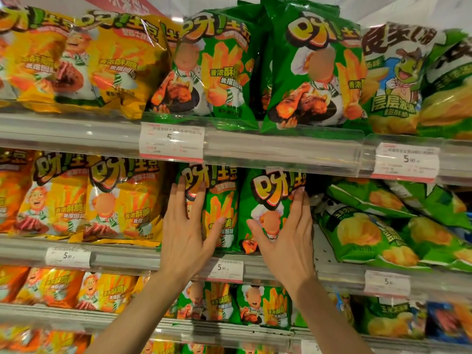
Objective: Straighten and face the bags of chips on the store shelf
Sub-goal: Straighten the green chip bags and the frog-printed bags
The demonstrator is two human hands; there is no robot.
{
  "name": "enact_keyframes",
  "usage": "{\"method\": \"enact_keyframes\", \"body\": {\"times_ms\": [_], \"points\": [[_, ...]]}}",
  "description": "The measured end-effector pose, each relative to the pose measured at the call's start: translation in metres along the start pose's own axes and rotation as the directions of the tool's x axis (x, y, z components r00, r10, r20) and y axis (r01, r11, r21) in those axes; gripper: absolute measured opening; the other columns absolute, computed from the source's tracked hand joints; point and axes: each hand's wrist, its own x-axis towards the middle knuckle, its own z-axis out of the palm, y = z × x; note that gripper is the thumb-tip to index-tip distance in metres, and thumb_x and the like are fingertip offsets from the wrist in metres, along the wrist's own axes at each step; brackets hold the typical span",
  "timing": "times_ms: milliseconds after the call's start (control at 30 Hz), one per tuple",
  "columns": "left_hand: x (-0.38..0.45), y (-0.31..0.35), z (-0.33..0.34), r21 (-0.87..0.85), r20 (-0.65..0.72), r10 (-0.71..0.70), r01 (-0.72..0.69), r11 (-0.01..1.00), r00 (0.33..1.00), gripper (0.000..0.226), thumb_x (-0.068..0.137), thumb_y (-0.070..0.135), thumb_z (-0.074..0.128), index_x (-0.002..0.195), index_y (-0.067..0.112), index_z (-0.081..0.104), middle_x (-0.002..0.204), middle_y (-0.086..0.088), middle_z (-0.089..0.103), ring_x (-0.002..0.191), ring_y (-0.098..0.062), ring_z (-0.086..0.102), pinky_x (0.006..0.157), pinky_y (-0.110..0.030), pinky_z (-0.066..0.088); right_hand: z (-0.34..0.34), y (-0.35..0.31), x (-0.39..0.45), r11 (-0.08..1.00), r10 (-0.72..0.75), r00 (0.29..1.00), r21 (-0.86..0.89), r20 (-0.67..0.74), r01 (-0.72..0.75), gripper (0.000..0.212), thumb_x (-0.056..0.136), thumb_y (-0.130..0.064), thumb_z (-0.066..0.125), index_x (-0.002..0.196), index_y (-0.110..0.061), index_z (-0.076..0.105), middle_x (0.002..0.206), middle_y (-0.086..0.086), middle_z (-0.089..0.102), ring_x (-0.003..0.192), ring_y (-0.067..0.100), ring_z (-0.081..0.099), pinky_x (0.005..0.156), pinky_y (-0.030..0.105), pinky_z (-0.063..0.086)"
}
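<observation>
Left hand [187, 226] lies flat against the left green bag [219, 210], fingers straight and spread, thumb out to the right, gripping nothing. Right hand [286, 233] lies likewise flat on the right green bag [263, 200], fingers straight and pointing up, thumb out to the left. Both bags stand upright on the middle shelf [127, 254], long axis vertical, printed fronts facing outward, side by side and touching. Both forearms rise from below, converging toward the bags. Yellow bags [122, 200] stand to the left; tilted green chip bags [370, 231] lean to the right. Price tags [224, 270] hang on the shelf edge.
</observation>
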Motion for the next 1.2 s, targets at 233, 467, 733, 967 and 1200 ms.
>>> {"method": "enact_keyframes", "body": {"times_ms": [233, 467, 733, 967, 1200], "points": [[0.0, 0.003, -0.008, 0.073, 0.085, -0.033, 0.026, 0.997, 0.996, 0.074, 0.096, 0.066, 0.037, 0.156, 0.024, 0.03, 0.167, -0.015, 0.014, 0.155, -0.033, 0.01, 0.121, -0.058, 0.019, -0.009, 0.004, -0.008, 1.0, 0.013, 0.995, 0.005, 0.099, -0.014, 0.117, 0.076, -0.094, 0.031, 0.156, -0.024, -0.019, 0.168, 0.0, -0.009, 0.154, 0.015, -0.007, 0.125, 0.039, 0.005], [0.008, 0.004, -0.035, -0.021, 0.113, -0.001, 0.004, 1.0, 0.994, 0.069, 0.092, 0.063, 0.049, 0.143, 0.017, 0.049, 0.15, -0.022, 0.04, 0.144, -0.039, 0.032, 0.114, -0.056, 0.032, -0.037, -0.001, 0.0, 0.974, 0.107, 0.971, 0.176, 0.214, -0.147, 0.103, 0.08, -0.085, 0.045, 0.157, -0.041, -0.007, 0.167, -0.017, -0.004, 0.15, -0.001, -0.003, 0.124, 0.037, 0.01], [-0.013, 0.002, -0.067, -0.385, 0.156, -0.023, 0.082, 0.919, 0.988, 0.029, 0.098, 0.041, 0.058, 0.126, 0.032, 0.055, 0.1, 0.023, 0.063, 0.093, -0.001, 0.06, 0.075, -0.011, 0.044, -0.067, -0.005, -0.042, 0.894, 0.225, 0.966, 0.367, 0.13, -0.258, 0.056, 0.091, -0.046, 0.066, 0.141, -0.033, 0.043, 0.128, -0.018, 0.054, 0.112, -0.012, 0.053, 0.083, 0.004, 0.042], [-0.068, 0.006, -0.055, -0.571, 0.469, -0.146, 0.425, 0.703, 0.871, 0.022, 0.099, 0.036, 0.06, 0.12, 0.042, 0.058, 0.098, 0.016, 0.072, 0.093, -0.006, 0.068, 0.076, -0.019, 0.052, -0.079, 0.015, -0.1, 0.833, 0.314, 0.911, 0.382, 0.266, -0.399, 0.016, 0.086, -0.043, 0.058, 0.094, -0.036, 0.07, 0.081, -0.016, 0.074, 0.073, 0.005, 0.07, 0.065, 0.015, 0.054], [-0.093, 0.05, -0.034, -0.577, 0.544, -0.226, 0.555, 0.599, 0.808, 0.02, 0.099, 0.036, 0.061, 0.109, 0.053, 0.062, 0.102, 0.017, 0.074, 0.094, -0.003, 0.069, 0.076, -0.016, 0.051, -0.112, 0.054, -0.103, 0.773, 0.392, 0.877, 0.417, 0.278, -0.478, 0.024, 0.084, -0.046, 0.059, 0.088, -0.027, 0.074, 0.075, -0.007, 0.074, 0.069, 0.009, 0.069, 0.064, 0.02, 0.055]]}}
